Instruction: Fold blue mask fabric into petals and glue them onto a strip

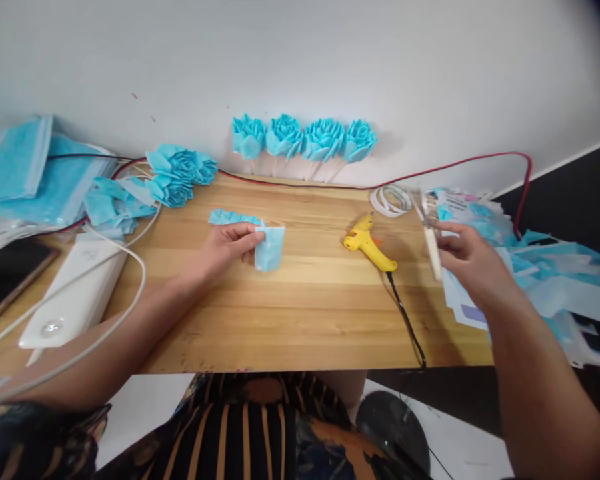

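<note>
While the left hand [233, 245] pinches blue fabric [270, 252] between fingertips, the right hand [473, 257] grips likely scissors [433, 252].

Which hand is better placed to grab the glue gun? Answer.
Probably the right hand: it's nearer the glue gun, though holding a white-handled tool; the left hand pinches blue fabric.

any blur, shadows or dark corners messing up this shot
Head view throughout: the right hand and its white-handled tool look slightly soft; faint shadow shows on the wall beside the flowers; the upper right corner darkens; print on the white box is unreadable.
</note>
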A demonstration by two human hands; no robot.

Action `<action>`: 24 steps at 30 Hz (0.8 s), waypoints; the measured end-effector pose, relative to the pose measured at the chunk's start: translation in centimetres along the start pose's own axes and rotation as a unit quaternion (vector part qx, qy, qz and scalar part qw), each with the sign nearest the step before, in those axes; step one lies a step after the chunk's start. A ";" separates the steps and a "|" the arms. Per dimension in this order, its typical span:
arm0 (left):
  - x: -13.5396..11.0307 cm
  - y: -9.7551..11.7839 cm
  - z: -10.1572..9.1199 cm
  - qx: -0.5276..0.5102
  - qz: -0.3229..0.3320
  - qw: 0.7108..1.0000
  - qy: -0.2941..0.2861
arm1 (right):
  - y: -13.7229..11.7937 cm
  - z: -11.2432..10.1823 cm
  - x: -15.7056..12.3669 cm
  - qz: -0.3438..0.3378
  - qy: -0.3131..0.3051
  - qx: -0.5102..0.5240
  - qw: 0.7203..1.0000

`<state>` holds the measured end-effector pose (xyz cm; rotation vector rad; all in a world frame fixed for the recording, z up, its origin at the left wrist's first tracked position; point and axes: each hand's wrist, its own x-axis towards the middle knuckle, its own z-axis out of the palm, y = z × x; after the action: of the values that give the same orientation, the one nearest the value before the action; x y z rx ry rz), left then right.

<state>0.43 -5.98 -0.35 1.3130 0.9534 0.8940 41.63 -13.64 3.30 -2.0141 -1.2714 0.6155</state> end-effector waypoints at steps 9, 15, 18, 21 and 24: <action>-0.3 -0.2 -0.1 0.017 -0.011 0.998 -0.064 | -6.5 5.6 -5.0 -0.082 -0.202 0.079 0.973; -0.5 0.5 -0.1 0.052 0.004 0.993 -0.109 | -9.5 8.0 -5.6 -0.225 -0.268 -0.148 0.925; -0.5 0.7 -0.1 0.064 0.011 0.990 -0.126 | -10.5 8.5 -5.5 -0.295 -0.278 -0.181 0.896; -0.5 0.5 -0.1 0.060 0.017 0.990 -0.127 | -11.1 8.9 -5.3 -0.330 -0.286 -0.210 0.875; -0.5 0.2 -0.1 0.059 0.022 0.991 -0.122 | -11.7 9.4 -5.1 -0.356 -0.287 -0.237 0.857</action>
<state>0.17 -6.45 -0.10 1.5106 0.7973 0.6980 26.13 -12.11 5.96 -1.5246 -2.5744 0.5768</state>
